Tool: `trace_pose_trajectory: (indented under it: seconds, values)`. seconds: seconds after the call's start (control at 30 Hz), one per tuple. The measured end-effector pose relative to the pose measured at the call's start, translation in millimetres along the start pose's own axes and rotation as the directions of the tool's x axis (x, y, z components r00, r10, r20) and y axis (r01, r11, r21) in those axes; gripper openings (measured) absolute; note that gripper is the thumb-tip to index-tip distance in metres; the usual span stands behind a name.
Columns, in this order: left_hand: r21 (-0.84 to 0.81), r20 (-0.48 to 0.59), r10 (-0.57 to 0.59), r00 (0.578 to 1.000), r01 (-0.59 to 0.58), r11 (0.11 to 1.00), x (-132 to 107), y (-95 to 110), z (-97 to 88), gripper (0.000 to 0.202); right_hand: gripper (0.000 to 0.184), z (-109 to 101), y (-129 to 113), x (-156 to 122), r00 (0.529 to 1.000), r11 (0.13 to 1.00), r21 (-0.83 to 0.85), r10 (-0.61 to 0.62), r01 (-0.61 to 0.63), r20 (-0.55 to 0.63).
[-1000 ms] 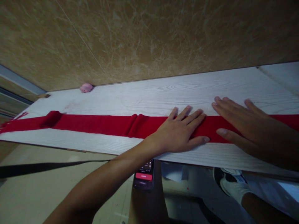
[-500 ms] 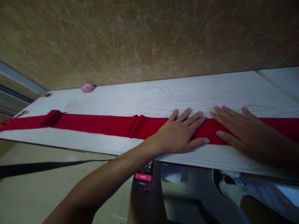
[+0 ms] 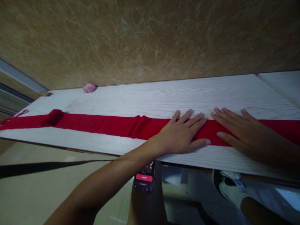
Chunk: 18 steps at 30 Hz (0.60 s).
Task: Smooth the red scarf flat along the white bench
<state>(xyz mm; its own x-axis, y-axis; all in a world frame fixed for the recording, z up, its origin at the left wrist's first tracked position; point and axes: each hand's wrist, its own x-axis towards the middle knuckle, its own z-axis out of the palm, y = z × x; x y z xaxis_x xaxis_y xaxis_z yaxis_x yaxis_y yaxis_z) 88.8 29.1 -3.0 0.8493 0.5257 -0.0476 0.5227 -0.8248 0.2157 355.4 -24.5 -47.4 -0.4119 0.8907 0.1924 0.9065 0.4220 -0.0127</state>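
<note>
A long red scarf (image 3: 93,125) with a fringe at its left end stretches across the white wood-grained board (image 3: 131,100). My left hand (image 3: 180,134) lies flat on the scarf, fingers spread and fingertips past its far edge. To its right, my right hand (image 3: 246,134) also rests flat over the scarf with fingers spread. A short strip of red cloth shows between the two hands. Left of my left hand the scarf has a raised crease, and a larger bunched fold rises near the fringed end. The scarf's right end runs out of view.
A small pink pig figure (image 3: 89,87) sits at the back against the brown marbled wall (image 3: 150,40). Below the board's front edge, a phone (image 3: 144,178) lies on a leg. A dark strap (image 3: 53,167) crosses at left, and a shoe (image 3: 228,184) shows lower right.
Both hands stay flat in the same places on the scarf. Only the view has shifted very slightly.
</note>
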Motion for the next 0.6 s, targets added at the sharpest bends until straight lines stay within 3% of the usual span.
trace_pose_trajectory:
  seconds: [0.6]
  values:
    - [-0.002,0.006,-0.001,1.000,0.001,1.000,0.0,-0.3,0.2,0.078,0.067,1.4,0.9,-0.2,1.000,1.000,0.023,0.016,-0.016,0.008]
